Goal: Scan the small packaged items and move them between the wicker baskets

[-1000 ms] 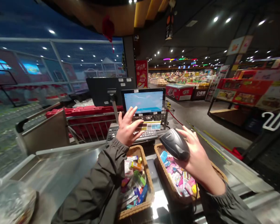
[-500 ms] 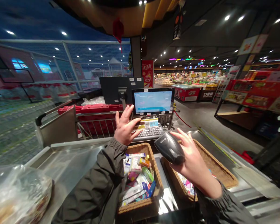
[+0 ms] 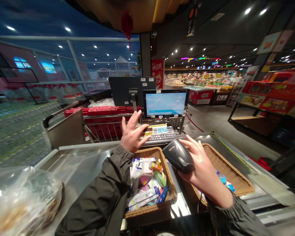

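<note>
My left hand [image 3: 133, 133] is closed on a flat yellow-and-brown snack packet [image 3: 155, 129], pinched between thumb and fingers. The packet's barcode and a light blue patch face me, in front of the keyboard [image 3: 167, 134]. In my right hand [image 3: 202, 168] is a black handheld barcode scanner [image 3: 179, 156], its head pointing up and left toward the packet. Below my left wrist stands a wicker basket [image 3: 170, 183] full of small wrapped items. A second wicker basket [image 3: 226, 167], with several packets in it, lies partly behind my right hand.
A lit screen [image 3: 166, 103] stands behind the keyboard, beside the dark back of another monitor [image 3: 127, 91]. Clear plastic bags [image 3: 24, 200] lie on the metal counter [image 3: 81, 162] at left. A metal cart [image 3: 64, 126] stands beyond the counter; store shelves [image 3: 267, 88] are at right.
The camera view has shifted slightly, so the baskets and screen sit a little to the right and higher. Both hands keep their hold on the packet and the scanner.
</note>
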Available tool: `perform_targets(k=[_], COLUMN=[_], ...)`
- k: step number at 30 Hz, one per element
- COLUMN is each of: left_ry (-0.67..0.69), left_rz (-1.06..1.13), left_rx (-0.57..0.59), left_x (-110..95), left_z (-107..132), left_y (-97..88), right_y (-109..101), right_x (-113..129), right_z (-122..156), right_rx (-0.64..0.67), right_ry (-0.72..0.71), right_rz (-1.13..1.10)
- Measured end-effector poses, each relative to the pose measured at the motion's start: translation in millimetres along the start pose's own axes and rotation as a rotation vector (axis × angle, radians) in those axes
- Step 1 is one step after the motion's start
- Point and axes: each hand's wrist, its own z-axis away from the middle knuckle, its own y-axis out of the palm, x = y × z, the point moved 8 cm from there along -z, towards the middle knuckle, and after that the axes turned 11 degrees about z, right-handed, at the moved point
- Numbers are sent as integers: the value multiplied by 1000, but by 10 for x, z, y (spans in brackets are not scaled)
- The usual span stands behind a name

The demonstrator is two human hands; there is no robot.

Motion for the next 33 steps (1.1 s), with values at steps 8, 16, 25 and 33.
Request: perform_targets(k=[8, 16, 25, 33], left_ry=[3, -34, -76, -133], left_rz=[14, 14, 17, 47], left_rx=[-12, 44, 143, 286], left_x=[85, 150, 211, 233], left_z=[147, 337, 632, 1113], left_y=[-3, 38, 135, 356], right_y=[92, 215, 429, 620], right_x=[70, 119, 169, 161], right_z=[29, 66, 118, 190], right_rx=[22, 86, 183, 267], right_ry=[-11, 4, -6, 4], right_rz=[1, -35, -75, -102])
